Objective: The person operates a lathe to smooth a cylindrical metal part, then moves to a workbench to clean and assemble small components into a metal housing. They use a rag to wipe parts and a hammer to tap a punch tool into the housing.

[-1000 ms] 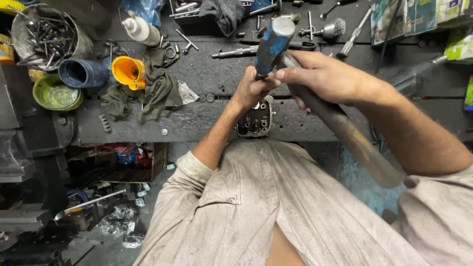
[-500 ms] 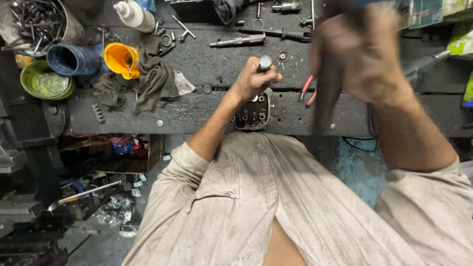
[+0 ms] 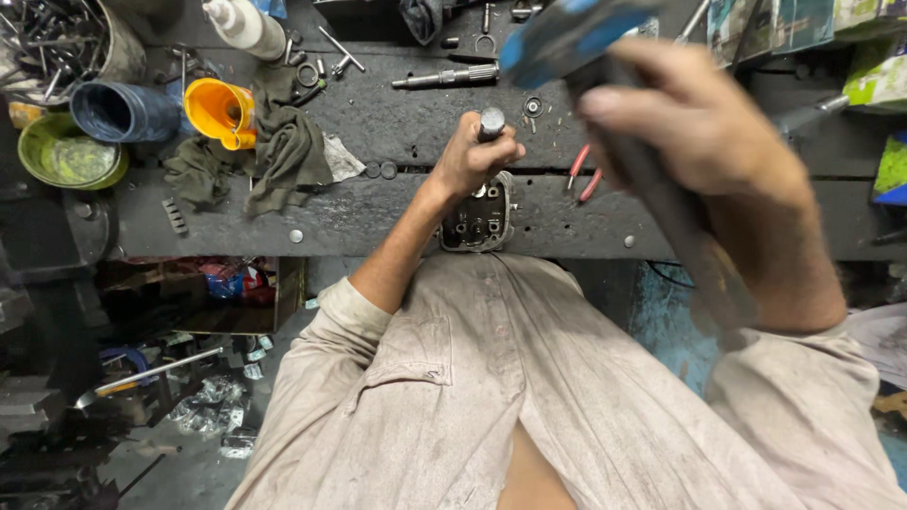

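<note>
At the far left of the dark workbench (image 3: 378,212), a round metal bin (image 3: 57,42) holds a loose heap of bolts and rods. Just below it lies a dark blue ribbed tube (image 3: 123,111) on its side, its open mouth facing left, and below that a shallow green bowl (image 3: 61,156) with a pale, grimy residue inside. An orange funnel-shaped cup (image 3: 219,111) lies tipped beside the blue tube, touching a crumpled olive-grey rag (image 3: 283,151). A white squeeze bottle (image 3: 244,24) lies near the top edge of the bench. The left hand (image 3: 472,161) is closed around a short steel punch (image 3: 491,123), a smooth cylindrical bar held upright; its flat top stands clear of the fist. The lower end of the punch is hidden by the hand, directly over a grey cast-metal engine part (image 3: 480,219) that sits at the near edge of the bench, against the person's shirt. This part has a ribbed rim and several round bores on its face. The right hand (image 3: 699,132) is clamped on the dark handle of a hammer (image 3: 576,38), raised near the camera and blurred; the head appears blue. Red-handled pliers (image 3: 584,175) lie just right of the engine part. A splined steel shaft (image 3: 444,76) lies across the bench beyond the punch.
</note>
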A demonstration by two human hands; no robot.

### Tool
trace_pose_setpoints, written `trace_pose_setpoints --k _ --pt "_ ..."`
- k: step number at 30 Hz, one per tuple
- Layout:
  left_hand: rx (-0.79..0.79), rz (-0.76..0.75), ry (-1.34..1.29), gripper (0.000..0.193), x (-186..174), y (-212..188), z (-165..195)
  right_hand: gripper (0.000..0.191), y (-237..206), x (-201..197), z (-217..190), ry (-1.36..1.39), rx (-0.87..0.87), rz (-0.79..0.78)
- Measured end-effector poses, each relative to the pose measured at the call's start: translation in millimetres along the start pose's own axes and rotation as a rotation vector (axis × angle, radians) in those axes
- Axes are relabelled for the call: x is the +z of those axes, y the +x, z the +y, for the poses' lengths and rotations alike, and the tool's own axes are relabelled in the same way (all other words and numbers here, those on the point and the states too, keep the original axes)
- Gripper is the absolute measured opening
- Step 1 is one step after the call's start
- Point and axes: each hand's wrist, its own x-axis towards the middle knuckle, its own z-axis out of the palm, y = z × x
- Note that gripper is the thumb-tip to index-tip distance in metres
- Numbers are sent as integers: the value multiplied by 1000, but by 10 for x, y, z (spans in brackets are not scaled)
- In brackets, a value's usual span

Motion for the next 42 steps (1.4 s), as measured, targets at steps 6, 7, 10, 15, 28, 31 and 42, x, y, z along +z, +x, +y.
trace_pose_setpoints --k 6,7,10,15,28,31,42 --pt "-143 -13 -210 36 19 30 7 45 158 -48 57 17 -720 123" --pt "-142 -15 -167 37 24 33 21 44 182 -15 82 -57 -660 129" --pt "-172 -6 -102 34 29 42 66 34 208 88 139 -480 7 -11" --pt "-137 4 -167 34 60 -11 124 33 301 192 279 -172 253 -160" --pt "-184 -21 -130 44 83 -33 80 34 98 -61 -13 30 -796 106" --pt "-170 -27 -98 43 80 -28 93 28 178 -1 149 -82 -646 216" --pt "-87 32 -65 37 110 -72 90 30 214 263 313 -105 174 -108"
